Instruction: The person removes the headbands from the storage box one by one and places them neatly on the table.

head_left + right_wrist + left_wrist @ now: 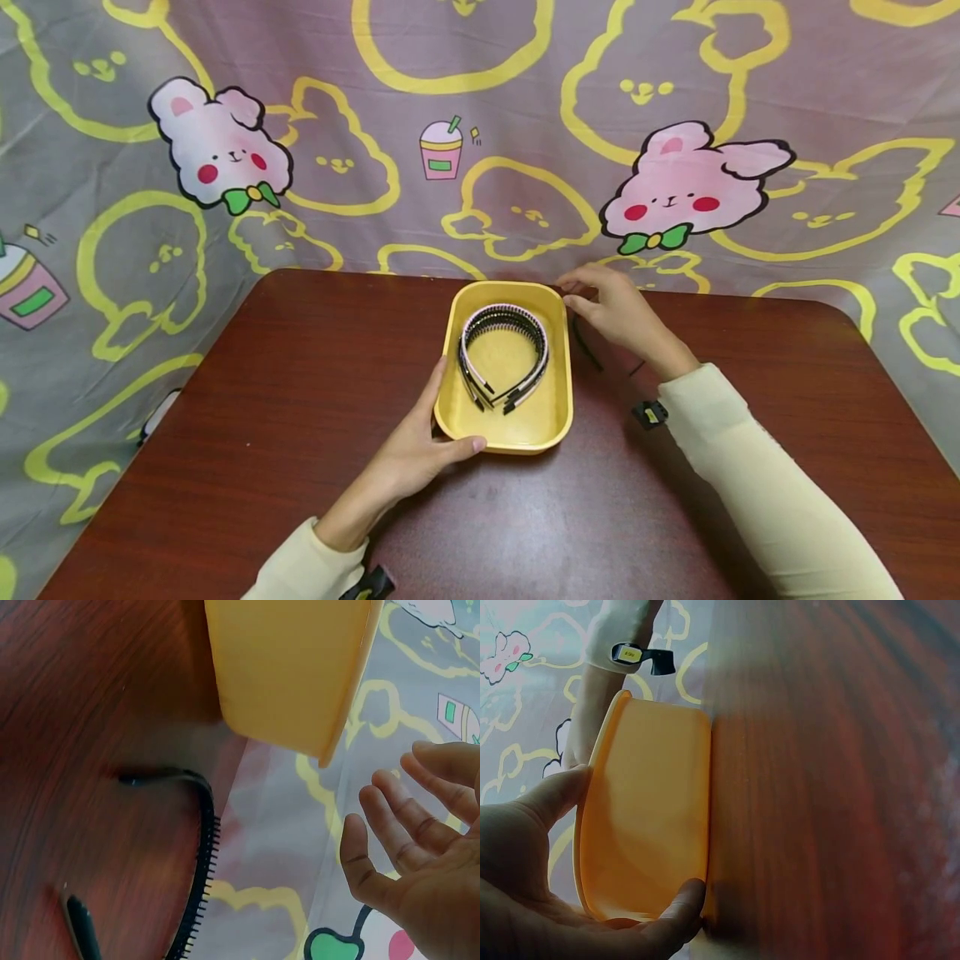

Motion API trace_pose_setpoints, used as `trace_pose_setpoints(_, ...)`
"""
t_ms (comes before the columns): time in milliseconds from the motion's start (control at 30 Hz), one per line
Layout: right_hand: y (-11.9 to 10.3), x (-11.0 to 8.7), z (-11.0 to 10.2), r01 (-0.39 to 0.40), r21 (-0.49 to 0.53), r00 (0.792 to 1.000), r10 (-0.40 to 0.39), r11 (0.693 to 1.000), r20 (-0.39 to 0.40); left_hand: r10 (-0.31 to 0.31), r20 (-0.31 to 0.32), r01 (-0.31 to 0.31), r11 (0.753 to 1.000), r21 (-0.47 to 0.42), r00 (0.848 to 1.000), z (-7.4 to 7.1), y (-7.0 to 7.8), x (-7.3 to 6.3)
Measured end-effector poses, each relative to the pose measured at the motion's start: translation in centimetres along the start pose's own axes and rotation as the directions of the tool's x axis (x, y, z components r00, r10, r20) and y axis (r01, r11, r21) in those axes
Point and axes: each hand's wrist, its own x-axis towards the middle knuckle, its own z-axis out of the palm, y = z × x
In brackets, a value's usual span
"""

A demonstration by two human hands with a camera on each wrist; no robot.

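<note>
A yellow plastic bin stands on the table with several toothed headbands inside, black ones and a pink one, nested together. My left hand grips the bin's near left corner, thumb at the rim and fingers along the outer side. Just right of the bin, a black toothed headband lies on the table, partly hidden below my right hand in the head view. Over it, my right hand hovers beside the bin's far right corner. Its fingers are spread and relaxed, holding nothing, in the right wrist view.
The dark red-brown wooden table has rounded far corners. Behind and along its left side hangs a curtain printed with cartoon bunnies. Small black devices are strapped at both wrists.
</note>
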Motion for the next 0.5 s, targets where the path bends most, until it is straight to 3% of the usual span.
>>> trace_pose_setpoints(500, -1.1, 0.4, 1.2, -0.005, 0.045, 0.998, 0.002, 0.999, 0.056, 0.019, 0.005, -0.019, 1.0, 0.011, 1.0, -0.1, 0.0, 0.1)
